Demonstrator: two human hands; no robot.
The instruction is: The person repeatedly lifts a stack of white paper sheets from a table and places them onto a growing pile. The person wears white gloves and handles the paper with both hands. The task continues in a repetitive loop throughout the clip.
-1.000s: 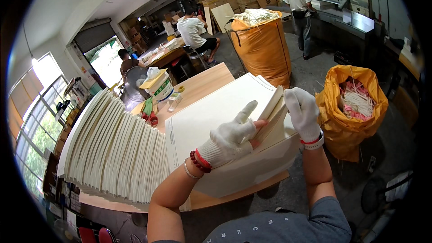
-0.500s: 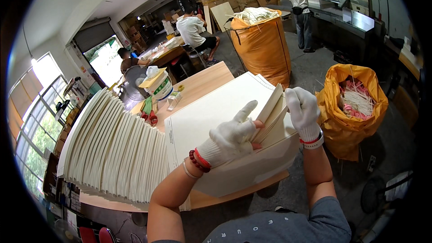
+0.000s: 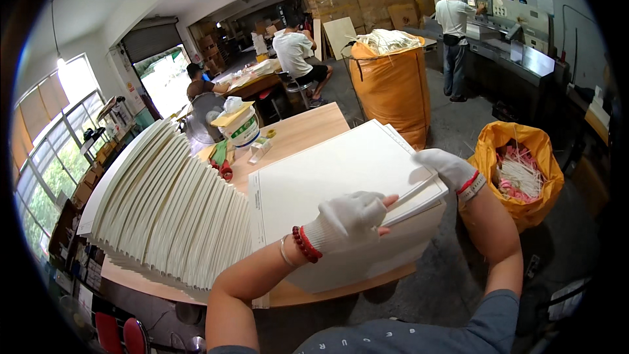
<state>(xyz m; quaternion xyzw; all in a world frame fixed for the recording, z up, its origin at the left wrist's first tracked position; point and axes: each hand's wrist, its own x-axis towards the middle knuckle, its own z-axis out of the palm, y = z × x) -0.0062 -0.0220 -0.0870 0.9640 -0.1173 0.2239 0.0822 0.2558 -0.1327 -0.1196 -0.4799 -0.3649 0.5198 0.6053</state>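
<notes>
A tall stack of large white paper sheets (image 3: 314, 174) stands on the wooden table in front of me. Its top sheets lie slightly out of line along the near right edge. My left hand (image 3: 354, 219), in a white glove with bare fingertips, is closed at the near edge, thumb and a finger pinching the sheets there. At the right corner my right hand (image 3: 449, 169), also gloved, grips the upper sheets; its fingers lie over the corner and its thumb is hidden. To the left leans a long fanned row of white paper bundles (image 3: 164, 210).
Further back on the wooden table (image 3: 308, 124) stand a white tub (image 3: 239, 128), a tape roll (image 3: 271, 134) and red-handled scissors (image 3: 226, 171). Two orange sacks of paper scraps, one tall (image 3: 393, 92) and one low (image 3: 485, 151), stand right. Three people work behind.
The lifted sheets at the right have come down flat onto the stack. My right hand has lowered and turned over the corner; my left hand has curled its raised finger in.
</notes>
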